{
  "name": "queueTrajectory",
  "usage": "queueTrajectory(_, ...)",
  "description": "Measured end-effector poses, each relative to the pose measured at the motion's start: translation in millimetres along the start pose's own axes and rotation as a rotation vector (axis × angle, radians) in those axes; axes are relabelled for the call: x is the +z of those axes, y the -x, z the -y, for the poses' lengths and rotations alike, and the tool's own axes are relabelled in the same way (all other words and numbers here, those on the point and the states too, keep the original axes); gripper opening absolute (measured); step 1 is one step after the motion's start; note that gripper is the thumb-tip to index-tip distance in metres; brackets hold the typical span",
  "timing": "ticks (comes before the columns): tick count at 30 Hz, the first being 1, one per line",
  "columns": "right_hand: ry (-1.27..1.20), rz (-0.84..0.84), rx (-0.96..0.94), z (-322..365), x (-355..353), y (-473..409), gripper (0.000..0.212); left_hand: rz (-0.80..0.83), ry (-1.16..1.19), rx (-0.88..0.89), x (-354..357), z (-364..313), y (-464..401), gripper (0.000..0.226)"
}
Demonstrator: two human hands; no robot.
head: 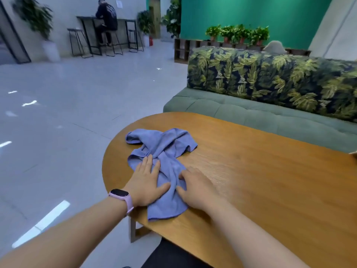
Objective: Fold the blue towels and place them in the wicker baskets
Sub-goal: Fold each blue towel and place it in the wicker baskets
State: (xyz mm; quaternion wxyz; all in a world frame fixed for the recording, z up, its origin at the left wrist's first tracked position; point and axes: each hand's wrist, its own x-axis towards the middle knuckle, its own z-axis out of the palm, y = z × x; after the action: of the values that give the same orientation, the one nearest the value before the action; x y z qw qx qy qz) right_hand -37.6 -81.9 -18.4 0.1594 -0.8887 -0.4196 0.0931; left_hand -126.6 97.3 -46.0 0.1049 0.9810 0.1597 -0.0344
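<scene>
At the rounded near end of a wooden table (251, 171), a crumpled blue towel (164, 151) lies unfolded, bunched into twisted ridges through its middle, with one corner reaching toward the table's near edge and the rest spreading away toward the far left rim. The left hand (146, 182) rests flat on the towel's left side, fingers straight and together, thumb spread out to the right across the cloth; a pink smartwatch (121, 198) sits on that wrist. The right hand (195, 186) lies on the towel's right edge, partly on the cloth and partly on the bare wood; its thumb points left toward the other thumb, and its fingertips seem to press into a fold, but motion blur makes it hard to tell whether they are pinching the fabric or only lying on it. The two thumbs are near each other with a ridge of cloth between them. No wicker basket shows in this view. Beyond the table stands a green sofa (241, 111) with a leaf-patterned backrest (270, 78), and behind that a row of potted plants (237, 33) against a green wall. Far off at the left, a person (106, 18) sits on a stool at a high black table (87, 26).
</scene>
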Motion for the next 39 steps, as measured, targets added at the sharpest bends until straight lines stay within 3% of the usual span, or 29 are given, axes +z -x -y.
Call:
queueTrajectory(3,-0.222,-0.004,0.171,-3,-7,-13,0.023,-0.036,-0.010,0.024,5,-3,-4,0.112)
queueTrajectory(6,-0.411,-0.099,0.310,-6,-15,-25,0.030,-0.009,-0.021,0.076,6,-13,-6,0.109)
queueTrajectory(12,-0.547,-0.239,0.548,-49,-23,-15,0.035,0.082,-0.021,0.244,9,-62,-2,0.092)
queueTrajectory(16,-0.689,-0.329,0.638,-80,-35,2,0.050,0.111,0.024,0.419,16,-101,10,0.094)
queueTrajectory(19,-0.794,-0.389,0.673,-105,-40,18,0.045,0.119,0.104,0.514,15,-127,15,0.092)
queueTrajectory(22,-0.931,-0.402,0.661,-119,-50,41,0.027,0.001,0.446,0.429,2,-155,4,0.063)
queueTrajectory(24,-1.084,-0.392,0.619,-121,-61,56,0.018,-0.091,0.634,0.293,-7,-173,-9,0.063)
queueTrajectory(26,-1.251,-0.387,0.545,-120,-71,70,0.009,-0.139,0.587,0.269,-16,-193,-21,0.061)
queueTrajectory(29,-1.423,-0.425,0.485,-116,-89,87,0.014,-0.165,0.638,0.331,-27,-218,-29,0.015)
queueTrajectory(30,-1.468,-0.449,0.454,-117,-95,92,0.019,-0.159,0.742,0.345,-32,-225,-31,0.013)
queueTrajectory(35,-1.734,-0.512,0.435,-122,-116,110,0.024,0.141,1.469,0.203,-66,-248,-32,0.019)
queueTrajectory(37,-1.759,-0.539,0.449,-122,-113,113,0.020,0.365,1.724,0.209,-80,-250,-29,0.024)
queueTrajectory(39,-1.686,-0.657,0.504,-133,-111,115,0.030,0.493,1.892,0.142,-94,-246,-28,0.026)
